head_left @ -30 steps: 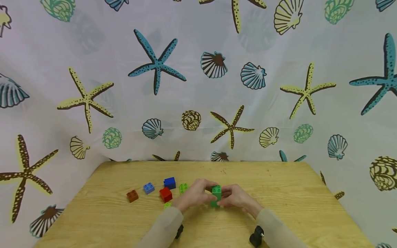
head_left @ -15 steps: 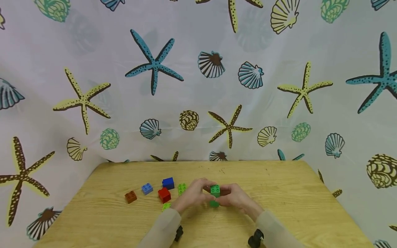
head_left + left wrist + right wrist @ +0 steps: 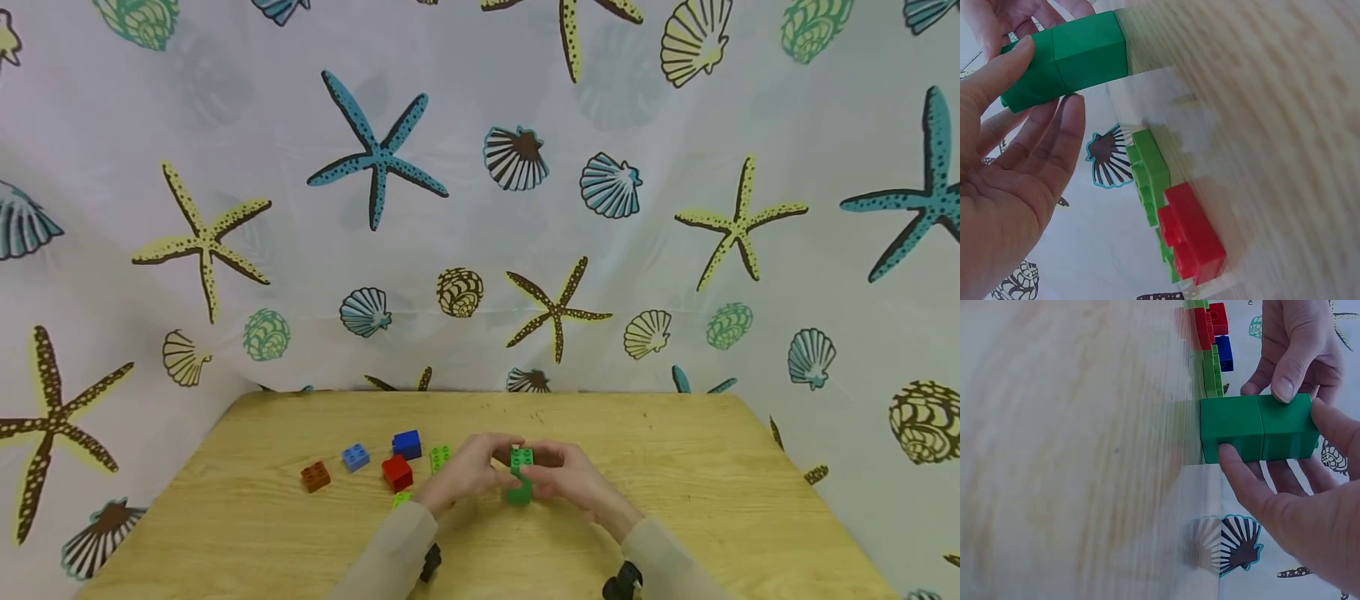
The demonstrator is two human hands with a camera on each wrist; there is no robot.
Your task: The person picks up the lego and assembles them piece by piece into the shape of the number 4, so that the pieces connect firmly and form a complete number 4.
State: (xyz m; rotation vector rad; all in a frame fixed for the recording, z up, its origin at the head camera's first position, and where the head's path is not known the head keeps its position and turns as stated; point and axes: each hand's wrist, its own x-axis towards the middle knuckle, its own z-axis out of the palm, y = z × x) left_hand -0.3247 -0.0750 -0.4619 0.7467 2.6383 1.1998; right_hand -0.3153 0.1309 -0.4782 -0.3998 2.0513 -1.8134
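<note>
Green stack (image 3: 1260, 428) pinched from both sides

Upright on the table (image 3: 675, 500), the stack stands between the hands: the left hand (image 3: 468, 473) clamps the upper block (image 3: 1290, 434) between thumb and fingers, while the right hand (image 3: 572, 478) grips opposite, one fingertip against the lower block (image 3: 1232, 419). Uneven pressure could tip it; pulling at different heights might part the two. Just left of the left hand lies a light-green brick (image 3: 440, 456), a red brick (image 3: 397, 472) farther out; a sideways swing would probably knock them.

Table (image 3: 697, 500) | brown block (image 3: 316, 477) | light-blue block (image 3: 356, 457) | dark-blue block (image 3: 407, 444) | red block (image 3: 397, 472) | lime blocks (image 3: 440, 456) | green stack (image 3: 519, 494)
</note>
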